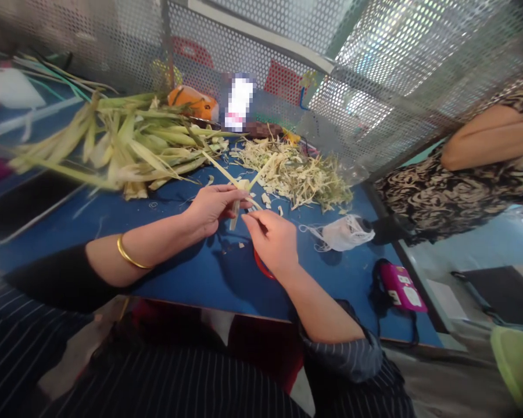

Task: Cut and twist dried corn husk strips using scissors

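Your left hand (211,209) pinches the folded leaf strips (243,184) where they cross, likely for steadiness; your right hand (275,241) pinches one end.

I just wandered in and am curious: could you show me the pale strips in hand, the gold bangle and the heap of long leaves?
Pale strips (243,184): head view, on their folded middle.
Gold bangle (126,258): head view, on its band.
Heap of long leaves (133,142): head view, near its middle.

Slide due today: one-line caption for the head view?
Left hand pinches crossed pale strips, right hand close by, over a blue table with a leafy pile and pale shreds.
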A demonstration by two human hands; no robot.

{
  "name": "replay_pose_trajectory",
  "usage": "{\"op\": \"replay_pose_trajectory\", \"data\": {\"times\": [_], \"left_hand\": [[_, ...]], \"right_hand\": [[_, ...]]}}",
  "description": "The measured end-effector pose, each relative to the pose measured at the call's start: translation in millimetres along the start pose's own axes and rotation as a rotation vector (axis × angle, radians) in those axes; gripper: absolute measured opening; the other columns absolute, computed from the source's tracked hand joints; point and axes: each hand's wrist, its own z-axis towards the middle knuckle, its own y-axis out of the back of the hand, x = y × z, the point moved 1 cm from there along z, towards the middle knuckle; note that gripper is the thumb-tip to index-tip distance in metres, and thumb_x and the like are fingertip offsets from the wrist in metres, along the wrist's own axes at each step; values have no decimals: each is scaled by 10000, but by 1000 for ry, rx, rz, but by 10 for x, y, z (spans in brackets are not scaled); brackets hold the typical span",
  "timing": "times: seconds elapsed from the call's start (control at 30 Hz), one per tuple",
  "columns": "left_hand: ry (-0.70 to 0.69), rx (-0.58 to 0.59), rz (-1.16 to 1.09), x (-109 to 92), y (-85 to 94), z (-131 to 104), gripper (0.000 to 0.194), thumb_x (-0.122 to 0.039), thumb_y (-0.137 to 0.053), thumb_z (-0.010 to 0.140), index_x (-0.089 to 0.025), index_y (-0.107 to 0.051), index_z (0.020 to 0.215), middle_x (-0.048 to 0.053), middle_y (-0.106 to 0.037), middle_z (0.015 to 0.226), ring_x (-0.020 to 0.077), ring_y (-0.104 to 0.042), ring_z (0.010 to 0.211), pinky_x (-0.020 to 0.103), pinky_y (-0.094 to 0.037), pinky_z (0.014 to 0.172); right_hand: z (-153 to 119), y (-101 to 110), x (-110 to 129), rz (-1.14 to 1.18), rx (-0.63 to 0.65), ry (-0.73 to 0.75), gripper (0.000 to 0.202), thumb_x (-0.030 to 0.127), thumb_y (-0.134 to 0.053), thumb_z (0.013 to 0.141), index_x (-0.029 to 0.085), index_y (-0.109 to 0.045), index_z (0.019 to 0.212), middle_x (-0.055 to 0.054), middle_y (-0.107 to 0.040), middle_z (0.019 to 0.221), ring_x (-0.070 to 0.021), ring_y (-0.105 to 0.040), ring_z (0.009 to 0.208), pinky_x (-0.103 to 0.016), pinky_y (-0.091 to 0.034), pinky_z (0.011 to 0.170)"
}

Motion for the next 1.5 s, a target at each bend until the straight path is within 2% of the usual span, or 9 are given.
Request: {"op": "replay_pose_trajectory", "data": {"times": [0.13, 0.27, 0.6, 0.87, 1.03, 1.17, 1.23, 1.4, 1.5], "left_hand": [[-26, -5, -15, 9, -44, -35, 105, -168, -726, 689, -122, -638, 723, 58, -692, 721, 125, -677, 701, 134, -311, 342], [-20, 27, 59, 16, -49, -39, 112, -173, -732, 695, -107, -647, 726, 67, -685, 662, 81, -604, 522, 147, -251, 317], [-98, 4, 138, -9, 12, -12, 126, -210, -740, 702, -103, -673, 713, 73, -699, 687, 63, -552, 480, 172, -254, 333], [-73, -18, 113, 17, 15, 4, 119, -181, -746, 703, -89, -670, 700, 69, -671, 618, 73, -572, 499, 157, -234, 326], [-60, -18, 68, -31, 24, 11, 114, -173, -710, 752, -93, -641, 710, 62, -656, 615, 89, -620, 547, 151, -210, 309], [9, 23, 27, -29, 41, 30, 207, -272, -668, 808, -107, -615, 694, 84, -668, 652, 118, -658, 592, 151, -201, 300], [43, 53, 18, -12, 42, 33, 272, -346, -624, 839, -109, -618, 706, 104, -688, 715, 123, -663, 595, 155, -196, 297], [28, 85, 146, 22, 27, -14, 227, -315, -743, 722, -106, -657, 752, 73, -672, 682, 93, -608, 535, 155, -171, 306], [-39, 61, 263, 28, 10, -54, 208, -244, -805, 628, -109, -670, 710, 22, -614, 572, 56, -520, 464, 157, -174, 323]], "right_hand": [[54, -283, -67, 469, 193, -324, 271, 430, -562, 850, 193, -692, 873, -22, -670, 741, -132, -586, 615, -266, -459, 605], [74, -338, -102, 646, 196, -364, 214, 359, -571, 836, 170, -655, 780, -3, -622, 706, -109, -566, 618, -239, -463, 612], [20, -104, 34, 458, 451, -180, 235, 284, -541, 851, 184, -538, 638, 39, -518, 589, -102, -479, 573, -235, -372, 576], [32, -134, 82, 306, 549, 1, 218, 199, -539, 847, 183, -554, 630, 13, -565, 677, -111, -510, 652, -243, -374, 627], [8, -83, 82, 114, 427, 108, 197, 255, -542, 877, 195, -604, 700, -1, -581, 705, -119, -524, 659, -250, -385, 633], [20, 92, 47, -41, -8, 152, 204, 335, -519, 904, 199, -640, 813, -47, -618, 780, -156, -560, 745, -288, -418, 729], [58, 141, -18, -133, -144, 102, 206, 369, -540, 891, 189, -638, 899, -70, -632, 850, -182, -579, 815, -308, -416, 772], [140, 52, -179, -36, 137, -62, 261, 426, -496, 909, 202, -603, 827, -11, -645, 718, -144, -580, 667, -259, -385, 640], [128, 18, -170, -13, 158, -68, 260, 364, -497, 910, 199, -570, 723, 20, -588, 604, -118, -528, 590, -246, -345, 596]]}}
